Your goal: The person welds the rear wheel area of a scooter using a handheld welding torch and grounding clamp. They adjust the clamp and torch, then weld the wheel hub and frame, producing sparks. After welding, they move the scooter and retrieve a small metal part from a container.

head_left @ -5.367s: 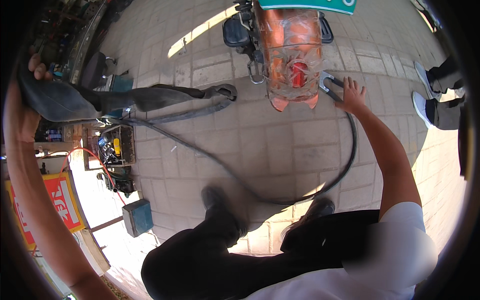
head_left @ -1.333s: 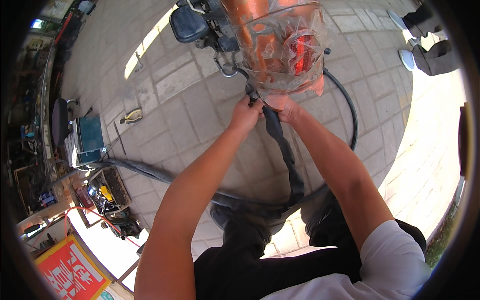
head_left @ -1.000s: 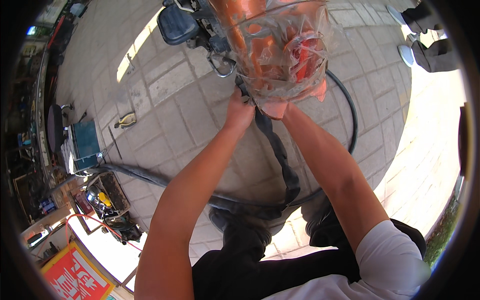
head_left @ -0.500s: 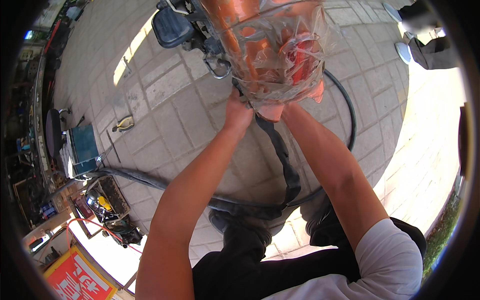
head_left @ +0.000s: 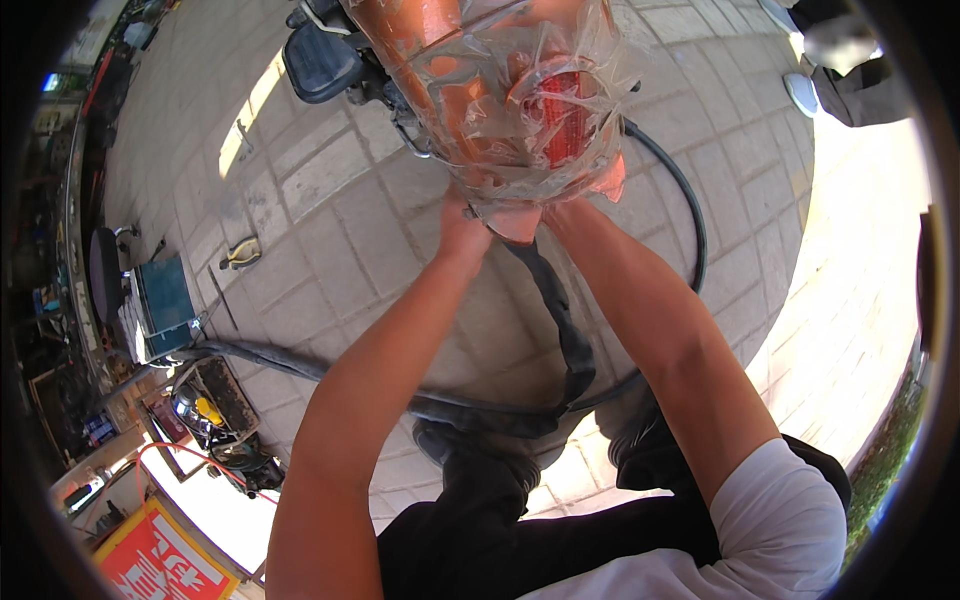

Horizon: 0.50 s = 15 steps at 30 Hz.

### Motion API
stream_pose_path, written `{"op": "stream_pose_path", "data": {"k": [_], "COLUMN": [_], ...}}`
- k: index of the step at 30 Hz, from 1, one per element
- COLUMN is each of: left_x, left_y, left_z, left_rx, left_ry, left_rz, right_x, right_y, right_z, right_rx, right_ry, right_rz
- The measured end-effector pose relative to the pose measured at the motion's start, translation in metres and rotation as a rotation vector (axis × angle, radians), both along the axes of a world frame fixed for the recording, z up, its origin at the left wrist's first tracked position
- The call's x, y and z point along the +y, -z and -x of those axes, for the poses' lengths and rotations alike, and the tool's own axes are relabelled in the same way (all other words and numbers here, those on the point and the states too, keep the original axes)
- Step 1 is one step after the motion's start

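An orange vehicle body [head_left: 460, 75], wrapped in crinkled clear plastic film, stands at the top middle. Set in its near end is a round red lamp [head_left: 563, 120]. My left hand [head_left: 464, 222] reaches up under the body's lower left edge, and my right hand [head_left: 563, 212] goes beneath the same end from the right. The body hides the fingers of both. Between my wrists a flat black sleeve or hose [head_left: 562, 310] hangs down from under the body and joins a longer black hose [head_left: 480, 412] lying on the paving.
Yellow-handled pliers [head_left: 241, 253] and a teal box [head_left: 165, 293] lie on the left. A tool bin [head_left: 225, 390] and a red sign [head_left: 165, 560] are at lower left. Another person's shoe [head_left: 801, 95] shows at upper right. A dark pad [head_left: 322, 62] juts out beside the body.
The orange body has shifted left in view, and its red lamp shows more fully. Both my hands have moved slightly left with it, still under its near end.
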State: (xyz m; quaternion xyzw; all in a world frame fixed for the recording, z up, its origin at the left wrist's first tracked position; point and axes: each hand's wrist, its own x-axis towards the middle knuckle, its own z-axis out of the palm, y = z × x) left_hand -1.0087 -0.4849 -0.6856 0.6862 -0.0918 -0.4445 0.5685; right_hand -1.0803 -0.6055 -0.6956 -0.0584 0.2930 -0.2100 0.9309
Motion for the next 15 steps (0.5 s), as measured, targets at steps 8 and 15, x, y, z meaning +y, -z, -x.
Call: {"op": "stream_pose_path", "data": {"k": [8, 15], "left_x": [0.005, 0.026], "left_y": [0.004, 0.025], "left_z": [-0.004, -0.013], "left_rx": [-0.034, 0.353], "left_ry": [0.010, -0.119], "left_rz": [0.063, 0.091], "right_x": [0.000, 0.009], "right_y": [0.011, -0.021], "right_z": [-0.006, -0.010], "right_rx": [-0.061, -0.028], "right_ry": [0.186, -0.280], "right_rz": [-0.186, 0.484]}}
